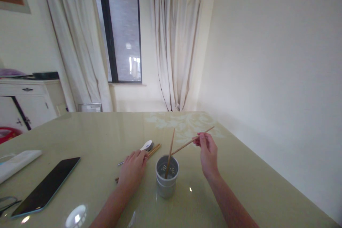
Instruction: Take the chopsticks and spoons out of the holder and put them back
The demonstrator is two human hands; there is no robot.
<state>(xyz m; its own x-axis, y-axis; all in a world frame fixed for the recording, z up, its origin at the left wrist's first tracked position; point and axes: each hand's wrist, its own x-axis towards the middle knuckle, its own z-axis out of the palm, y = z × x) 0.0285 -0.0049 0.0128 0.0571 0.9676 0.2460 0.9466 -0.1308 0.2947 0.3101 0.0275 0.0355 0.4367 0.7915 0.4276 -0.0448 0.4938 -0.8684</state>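
A grey utensil holder (166, 185) with drain holes in its bottom stands upright on the table between my hands. One wooden chopstick (170, 149) leans inside it, its upper end above the rim. My right hand (207, 151) pinches another chopstick (184, 146), held slanted, its lower end close to the holder's far rim. Left of the holder, my left hand (133, 169) is closed over a bundle of chopsticks (154, 149) lying on the table; its fingertips are partly hidden. A white spoon (146, 145) and a darker spoon beside it lie just beyond that hand.
On the glossy green table (96, 131) at the left lie a black-screened tablet (48, 185), a white packet (18, 164) and a dark-framed object like glasses (9, 203). A wall (280, 78) borders the table's right side; a white cabinet (32, 99) stands at the far left.
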